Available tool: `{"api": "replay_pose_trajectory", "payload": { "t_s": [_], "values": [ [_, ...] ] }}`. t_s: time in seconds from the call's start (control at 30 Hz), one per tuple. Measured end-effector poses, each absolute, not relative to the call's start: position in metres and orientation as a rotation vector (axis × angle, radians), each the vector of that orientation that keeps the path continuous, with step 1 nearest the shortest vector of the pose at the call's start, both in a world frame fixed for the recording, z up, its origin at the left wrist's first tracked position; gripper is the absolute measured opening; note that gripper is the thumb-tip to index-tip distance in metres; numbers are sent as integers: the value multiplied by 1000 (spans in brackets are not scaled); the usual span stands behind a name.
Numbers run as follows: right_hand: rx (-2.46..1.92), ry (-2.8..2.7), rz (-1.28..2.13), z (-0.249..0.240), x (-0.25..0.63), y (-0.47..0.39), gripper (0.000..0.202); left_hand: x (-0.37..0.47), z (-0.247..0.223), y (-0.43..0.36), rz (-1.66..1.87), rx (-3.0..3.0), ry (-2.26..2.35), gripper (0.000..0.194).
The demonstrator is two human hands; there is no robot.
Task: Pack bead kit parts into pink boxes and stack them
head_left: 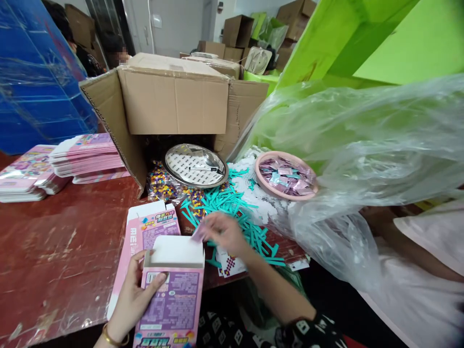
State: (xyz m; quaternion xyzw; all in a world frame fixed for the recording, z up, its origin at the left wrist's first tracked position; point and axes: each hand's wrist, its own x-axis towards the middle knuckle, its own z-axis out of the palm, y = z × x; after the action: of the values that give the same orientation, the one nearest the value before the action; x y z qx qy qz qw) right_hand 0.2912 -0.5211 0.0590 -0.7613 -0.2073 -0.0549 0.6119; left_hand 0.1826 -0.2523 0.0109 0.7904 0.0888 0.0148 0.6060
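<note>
My left hand (136, 295) grips a pink and purple printed box (174, 299) by its left side, thumb on the printed face. The box's top is open, with a white flap standing up. Just above that opening, my right hand (226, 234) pinches a small pink packet (198, 233) between its fingertips. Behind the held box lies another flat pink box (155, 227) on the table. Turquoise sticks (232, 203) are heaped beyond my right hand, and white cards with a dotted pattern (232, 266) lie under its wrist.
A pink bowl of small packets (313, 191) and a metal tray (172, 176) stand behind the sticks, near bags of colourful beads (159, 186). A large cardboard box (174, 101) rises behind. Flat boxes (90, 159) are stacked left; plastic sheeting (348, 179) and a person's sleeve (431, 241) are right.
</note>
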Motion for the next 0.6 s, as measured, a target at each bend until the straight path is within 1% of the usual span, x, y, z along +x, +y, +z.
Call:
{"api": "replay_pose_trajectory", "payload": {
  "t_s": [0.07, 0.13, 0.2, 0.27, 0.37, 0.43, 0.5, 0.6],
  "values": [
    [-1733, -681, 3, 43, 265, -484, 16, 186, 11, -254, 14, 1784, 221, 59],
    [-1770, -732, 12, 33, 271, -483, 20, 188, 13, -252, 25, 1746, 281, 59],
    [-1952, -513, -133, 28, 307, -512, 20, 192, 16, -247, 59, 1713, 391, 62],
    [-2226, -73, -379, 24, 356, -553, 20, 196, 18, -241, 112, 1682, 508, 67],
    [-2346, 132, -474, 20, 415, -598, 37, 203, 18, -231, 179, 1656, 621, 73],
    [-2377, 102, -477, 16, 432, -606, 39, 207, 13, -223, 168, 1658, 659, 75],
    [-2406, 44, -435, 9, 432, -601, 30, 208, 5, -216, 168, 1694, 671, 79],
    [-2445, -73, -210, -3, 410, -586, 26, 209, -8, -205, 251, 1865, 646, 84]
  ]
}}
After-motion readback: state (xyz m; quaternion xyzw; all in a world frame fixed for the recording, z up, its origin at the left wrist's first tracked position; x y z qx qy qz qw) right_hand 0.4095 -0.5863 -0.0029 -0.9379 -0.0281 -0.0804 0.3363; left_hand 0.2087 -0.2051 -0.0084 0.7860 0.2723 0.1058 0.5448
